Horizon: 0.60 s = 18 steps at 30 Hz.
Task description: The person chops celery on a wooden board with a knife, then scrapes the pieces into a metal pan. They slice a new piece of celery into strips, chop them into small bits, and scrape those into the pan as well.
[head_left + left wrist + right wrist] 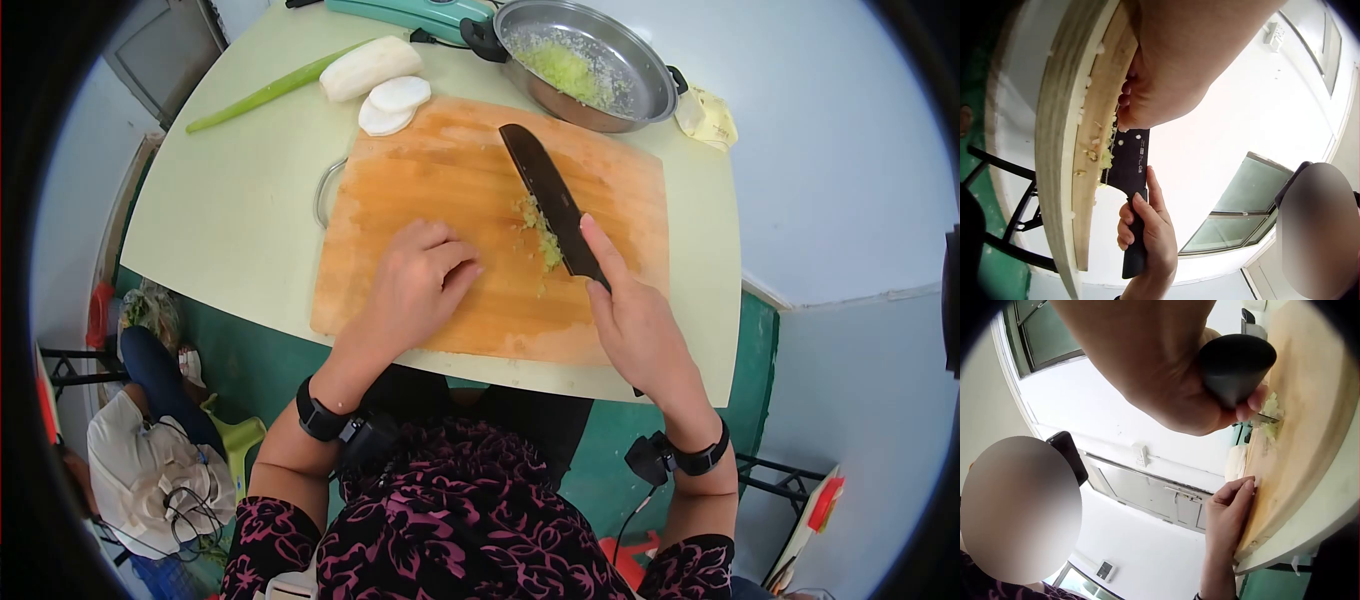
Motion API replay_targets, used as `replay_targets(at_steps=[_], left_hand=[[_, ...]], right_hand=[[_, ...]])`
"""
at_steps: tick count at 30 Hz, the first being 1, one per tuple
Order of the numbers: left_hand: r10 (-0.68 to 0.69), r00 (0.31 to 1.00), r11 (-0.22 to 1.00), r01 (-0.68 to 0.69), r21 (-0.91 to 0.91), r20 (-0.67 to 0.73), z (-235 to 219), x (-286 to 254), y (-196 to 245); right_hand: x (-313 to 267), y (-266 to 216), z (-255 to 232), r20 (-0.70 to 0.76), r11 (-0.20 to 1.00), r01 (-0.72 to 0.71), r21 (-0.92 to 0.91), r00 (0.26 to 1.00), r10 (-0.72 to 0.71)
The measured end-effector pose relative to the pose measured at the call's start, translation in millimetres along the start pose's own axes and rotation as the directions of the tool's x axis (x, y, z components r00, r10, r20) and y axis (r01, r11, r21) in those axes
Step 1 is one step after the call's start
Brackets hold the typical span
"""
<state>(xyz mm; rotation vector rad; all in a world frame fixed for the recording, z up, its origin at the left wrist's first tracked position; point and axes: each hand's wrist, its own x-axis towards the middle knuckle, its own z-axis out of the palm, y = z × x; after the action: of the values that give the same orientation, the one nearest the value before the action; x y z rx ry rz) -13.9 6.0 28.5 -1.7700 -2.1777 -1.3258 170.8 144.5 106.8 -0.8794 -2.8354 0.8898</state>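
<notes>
My right hand grips the black handle of a kitchen knife, its index finger stretched along the top. The dark blade lies across the right half of a wooden cutting board. Chopped pale-green vegetable bits lie along the blade's left side, and a few specks stick to it. My left hand hovers low over the board's left half, fingers loosely bent, with nothing seen in it. In the right wrist view the left fingertips are close to the board surface.
Behind the board stands a steel pan holding chopped green bits. At the back left lie a peeled white radish piece, two round slices and a long green stalk. A crumpled yellowish cloth or bag sits right of the pan.
</notes>
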Motion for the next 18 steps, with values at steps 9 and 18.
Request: replay_targets(at_steps=[9, 18], left_hand=[[0.097, 0.991, 0.991, -0.105, 0.087, 0.097, 7, 1, 15], [0.049, 0.998, 0.998, -0.047, 0.052, -0.04, 29, 7, 33]], right_hand=[[-3, 5, 6, 0.001, 0.997, 0.074, -0.018, 0.997, -0.074], [-10, 13, 5, -0.005, 0.992, 0.126, 0.0, 0.992, -0.126]])
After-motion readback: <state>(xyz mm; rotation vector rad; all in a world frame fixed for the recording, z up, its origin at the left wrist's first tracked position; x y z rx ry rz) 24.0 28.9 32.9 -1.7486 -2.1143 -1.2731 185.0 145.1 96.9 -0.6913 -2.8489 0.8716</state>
